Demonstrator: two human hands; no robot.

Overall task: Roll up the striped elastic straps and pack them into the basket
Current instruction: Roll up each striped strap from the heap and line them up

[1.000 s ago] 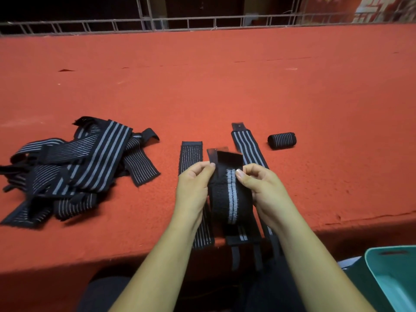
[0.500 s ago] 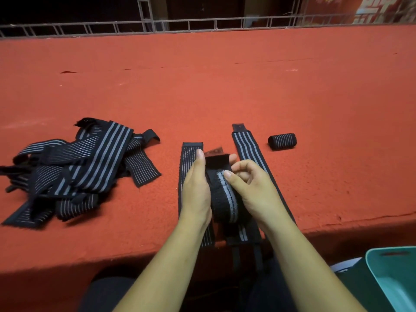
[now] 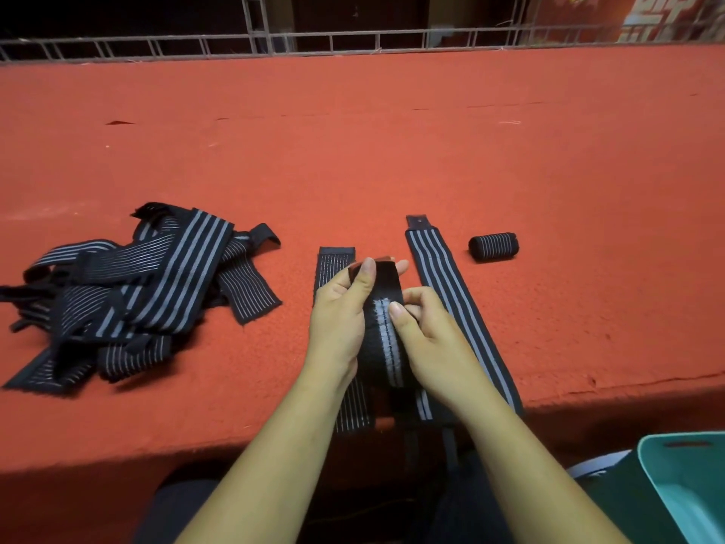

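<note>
Since half a second earlier, both hands had shifted along the strap: the left hand closed around its upper end, thumb on top, while the right hand pinched its striped middle over the red table. One rolled strap lay well right; a loose pile sat left; the teal basket waited lower right.

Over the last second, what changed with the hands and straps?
Both hands keep hold of the middle strap. The left hand slid its thumb up to the strap's top edge, pinning the dark end flap; the right hand dropped lower, its thumb now on the grey stripes. Unchanged: the tangled pile, the two flat straps either side, the finished roll and the basket.
</note>
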